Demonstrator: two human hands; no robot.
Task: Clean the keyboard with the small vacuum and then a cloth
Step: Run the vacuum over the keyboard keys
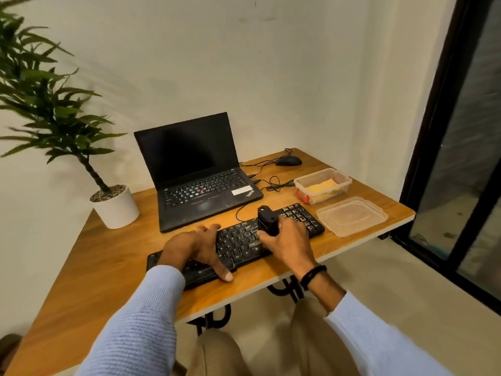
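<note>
A black keyboard [241,241] lies slantwise near the front edge of the wooden table. My left hand [196,245] rests flat on its left half, fingers spread, thumb on the front edge. My right hand [287,240] grips a small black vacuum [267,219], held upright on the keys at the right-middle of the keyboard. A yellow cloth [322,187] lies inside a clear plastic container [324,185] behind the keyboard's right end.
An open black laptop [198,169] stands behind the keyboard. The container's lid [352,219] lies at the right table edge. A black mouse [288,160] and cables sit at the back. A potted plant [115,206] stands at the left. A dark glass door is on the right.
</note>
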